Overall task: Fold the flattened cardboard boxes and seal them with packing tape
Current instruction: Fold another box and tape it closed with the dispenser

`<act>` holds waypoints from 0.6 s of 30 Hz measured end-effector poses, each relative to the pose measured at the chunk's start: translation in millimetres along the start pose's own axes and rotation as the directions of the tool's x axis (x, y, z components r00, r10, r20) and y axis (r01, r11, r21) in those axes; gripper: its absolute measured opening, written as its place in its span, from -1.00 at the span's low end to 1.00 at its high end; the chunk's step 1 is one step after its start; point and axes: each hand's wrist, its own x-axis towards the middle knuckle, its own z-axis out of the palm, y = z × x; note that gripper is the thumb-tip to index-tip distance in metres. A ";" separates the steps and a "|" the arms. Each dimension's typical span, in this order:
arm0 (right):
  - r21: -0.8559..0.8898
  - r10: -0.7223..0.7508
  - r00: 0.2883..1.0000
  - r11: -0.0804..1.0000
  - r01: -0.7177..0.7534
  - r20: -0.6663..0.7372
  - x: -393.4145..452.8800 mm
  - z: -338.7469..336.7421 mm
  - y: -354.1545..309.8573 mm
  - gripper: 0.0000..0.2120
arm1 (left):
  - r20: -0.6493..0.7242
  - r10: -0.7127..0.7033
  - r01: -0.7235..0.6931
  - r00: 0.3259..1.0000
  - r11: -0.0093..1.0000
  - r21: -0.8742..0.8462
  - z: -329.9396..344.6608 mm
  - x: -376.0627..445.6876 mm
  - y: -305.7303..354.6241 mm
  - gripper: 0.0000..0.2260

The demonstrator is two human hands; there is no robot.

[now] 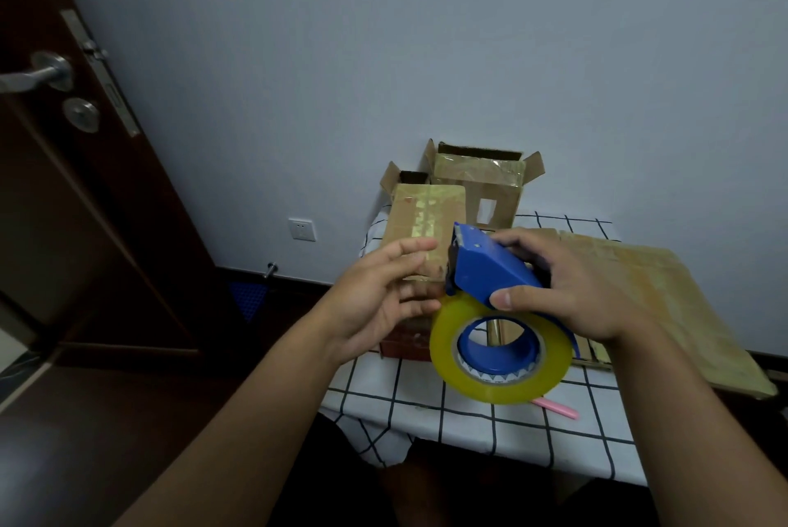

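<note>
A small surface draped in a white, black-gridded cloth is seen pushed against a pale wall, with a dark door standing at the left and a socket low on the wall. The blue tape dispenser is gripped from above by the right hand, fingers curled round its body, the yellowish tape roll hung beneath it above the cloth. The left hand is held open just beside it, fingers relaxed. A taped box is partly hidden behind the hands; an open-flapped box stands behind it by the wall. Flattened cardboard overhangs the right edge. A pink item is half hidden under the roll and cannot be identified.
</note>
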 end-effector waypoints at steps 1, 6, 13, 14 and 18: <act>-0.007 0.003 1.000 1.000 -0.003 0.002 0.3 -0.1 0.0 -0.44 | 0.011 -0.016 0.017 1.000 0.998 -0.055 -3.4 -0.5 0.4 -0.69; -0.085 0.017 0.999 0.996 -0.015 0.027 2.5 1.3 4.4 -0.42 | -0.079 -0.119 0.120 0.990 0.993 0.014 -8.5 2.1 0.8 -0.65; -0.284 -0.044 0.995 0.956 0.069 0.092 -0.8 2.1 -3.2 -0.41 | -0.051 -0.210 0.216 0.976 0.963 0.164 -18.3 4.3 -9.9 -0.59; -0.328 -0.055 0.993 0.941 0.085 0.100 -2.1 1.9 -4.0 -0.42 | -0.059 -0.213 0.221 0.975 0.958 0.182 -17.9 4.3 -11.8 -0.63; -0.449 -0.051 0.988 0.887 0.112 0.147 -7.3 0.9 -7.9 -0.43 | -0.080 -0.242 0.252 0.967 0.954 0.160 -15.8 5.0 -20.0 -0.70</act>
